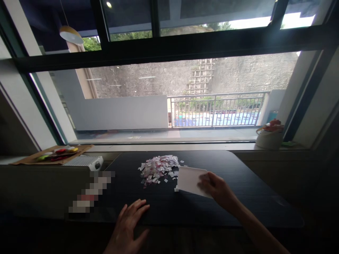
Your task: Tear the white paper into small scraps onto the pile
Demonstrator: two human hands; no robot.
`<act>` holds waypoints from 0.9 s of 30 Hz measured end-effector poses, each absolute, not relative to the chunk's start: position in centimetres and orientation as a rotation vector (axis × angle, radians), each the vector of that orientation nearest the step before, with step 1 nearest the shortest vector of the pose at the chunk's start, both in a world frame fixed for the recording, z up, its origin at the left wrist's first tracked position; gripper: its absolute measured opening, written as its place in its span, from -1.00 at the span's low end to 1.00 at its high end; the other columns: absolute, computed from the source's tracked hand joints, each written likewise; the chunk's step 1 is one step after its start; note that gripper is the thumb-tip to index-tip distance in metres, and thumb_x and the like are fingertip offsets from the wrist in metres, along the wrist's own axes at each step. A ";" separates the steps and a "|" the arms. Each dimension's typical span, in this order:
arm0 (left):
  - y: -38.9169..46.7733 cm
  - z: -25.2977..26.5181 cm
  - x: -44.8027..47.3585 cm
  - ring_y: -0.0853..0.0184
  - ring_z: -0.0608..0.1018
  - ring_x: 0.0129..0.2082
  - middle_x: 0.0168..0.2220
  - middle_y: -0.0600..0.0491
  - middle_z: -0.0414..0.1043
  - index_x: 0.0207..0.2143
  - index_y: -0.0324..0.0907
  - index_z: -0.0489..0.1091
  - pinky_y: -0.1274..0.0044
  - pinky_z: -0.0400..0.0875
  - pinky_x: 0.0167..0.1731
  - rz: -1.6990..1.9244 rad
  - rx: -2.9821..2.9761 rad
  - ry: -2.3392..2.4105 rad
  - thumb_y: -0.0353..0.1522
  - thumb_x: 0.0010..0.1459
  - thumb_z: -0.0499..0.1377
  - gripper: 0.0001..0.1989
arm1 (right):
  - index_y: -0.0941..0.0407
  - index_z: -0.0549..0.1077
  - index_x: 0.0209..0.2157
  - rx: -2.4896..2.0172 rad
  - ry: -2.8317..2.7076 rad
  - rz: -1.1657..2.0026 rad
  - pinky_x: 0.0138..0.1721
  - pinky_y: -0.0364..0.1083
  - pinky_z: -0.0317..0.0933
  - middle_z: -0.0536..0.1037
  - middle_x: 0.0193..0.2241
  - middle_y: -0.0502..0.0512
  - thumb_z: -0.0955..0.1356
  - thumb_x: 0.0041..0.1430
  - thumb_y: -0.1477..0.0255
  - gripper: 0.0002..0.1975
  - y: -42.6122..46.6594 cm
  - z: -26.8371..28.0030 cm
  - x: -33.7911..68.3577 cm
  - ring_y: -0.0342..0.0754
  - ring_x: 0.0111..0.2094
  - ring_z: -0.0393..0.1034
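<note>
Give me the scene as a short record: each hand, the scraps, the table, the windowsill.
Left hand: fingers spread at the table's near edge, nothing visibly held
Right hand: gripping a flat white card by its right end
Paper scraps: loose pile left of the card, some strays around it
Table: dark top
Windowsill: white container near its right end

The paper scraps (158, 169) look matt, the card (188, 179) smooth, the tabletop (243, 190) wood-grained

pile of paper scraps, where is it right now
In the head view, the pile of paper scraps lies on the dark table's far part, just left of the white card in the right hand.
</note>
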State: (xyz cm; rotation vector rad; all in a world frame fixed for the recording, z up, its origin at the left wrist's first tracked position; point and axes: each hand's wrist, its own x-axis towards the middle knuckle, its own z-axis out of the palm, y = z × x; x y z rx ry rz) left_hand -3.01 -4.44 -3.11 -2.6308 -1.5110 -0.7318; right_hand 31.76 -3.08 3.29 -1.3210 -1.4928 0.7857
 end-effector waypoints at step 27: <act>-4.9 -2.9 -2.7 0.11 0.37 0.14 0.13 0.00 0.35 0.07 0.04 0.31 0.05 0.16 0.12 -0.734 -2.636 -1.557 -0.30 0.03 0.13 -0.52 | 0.14 0.46 -0.39 -1.360 -1.478 0.903 -0.47 -0.09 0.32 0.55 -0.50 0.06 0.38 0.00 0.15 -0.68 -6.5 4.4 33.0 -0.01 -0.45 0.47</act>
